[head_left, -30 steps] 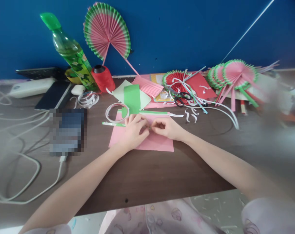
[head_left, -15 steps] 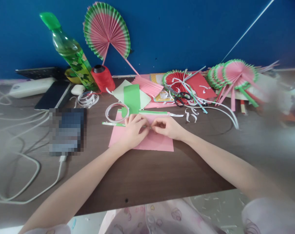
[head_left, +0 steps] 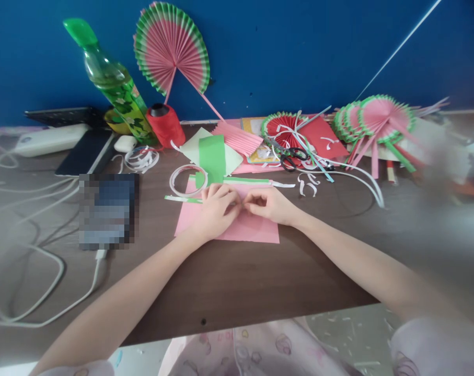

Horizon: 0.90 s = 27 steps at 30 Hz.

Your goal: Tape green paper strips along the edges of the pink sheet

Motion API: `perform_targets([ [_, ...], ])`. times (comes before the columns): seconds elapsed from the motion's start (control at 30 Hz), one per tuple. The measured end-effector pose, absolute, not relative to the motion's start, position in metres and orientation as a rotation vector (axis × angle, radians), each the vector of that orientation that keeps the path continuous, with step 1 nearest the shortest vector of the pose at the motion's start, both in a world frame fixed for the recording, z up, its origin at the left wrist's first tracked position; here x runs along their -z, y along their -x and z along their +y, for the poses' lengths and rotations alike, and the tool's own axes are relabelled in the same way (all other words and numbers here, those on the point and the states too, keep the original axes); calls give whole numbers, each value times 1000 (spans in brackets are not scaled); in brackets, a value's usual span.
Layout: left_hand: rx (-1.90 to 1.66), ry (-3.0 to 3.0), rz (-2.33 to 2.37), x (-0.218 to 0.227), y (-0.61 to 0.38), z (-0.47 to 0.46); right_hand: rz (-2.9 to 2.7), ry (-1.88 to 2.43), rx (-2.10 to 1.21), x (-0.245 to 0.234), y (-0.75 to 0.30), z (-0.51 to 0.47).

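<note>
Over a pink paper sheet point(head_left: 256, 230), my left hand point(head_left: 220, 211) and my right hand point(head_left: 270, 205) meet with their fingertips almost touching. My left hand is closed in a pinch on a narrow green-and-white paper strip point(head_left: 184, 199), whose free end sticks out to the left. The thumb and finger of my right hand are pinched together at the strip's other end, which the fingers mostly hide. A second green-edged strip point(head_left: 248, 181) lies along the sheet's top edge, with a white tail. Just behind my left hand are a roll of tape point(head_left: 188, 181) and green paper point(head_left: 213, 154).
Behind lie a pleated pink paper point(head_left: 239, 138), scissors point(head_left: 293, 158) among white scraps, and several folded paper fans point(head_left: 385, 117). A round fan point(head_left: 172, 47) leans on the blue wall beside a red thread spool point(head_left: 166, 128) and green bottle point(head_left: 117, 86). A cabled phone point(head_left: 109, 211) lies left.
Both hands stay nearly in place over the pink sheet. The small green tip seen between the fingertips is now less visible.
</note>
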<state>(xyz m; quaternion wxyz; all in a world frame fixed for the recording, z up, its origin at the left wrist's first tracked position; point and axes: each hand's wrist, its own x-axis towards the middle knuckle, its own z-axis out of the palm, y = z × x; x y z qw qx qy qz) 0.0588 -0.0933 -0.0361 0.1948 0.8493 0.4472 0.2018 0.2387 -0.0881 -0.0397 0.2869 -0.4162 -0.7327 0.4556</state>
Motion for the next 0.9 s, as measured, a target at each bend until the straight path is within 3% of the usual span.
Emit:
perform_targets([
  [0.9,-573,-2338,1223,35,-58,-92,-1963,1101,-1222,38,-242,-87],
])
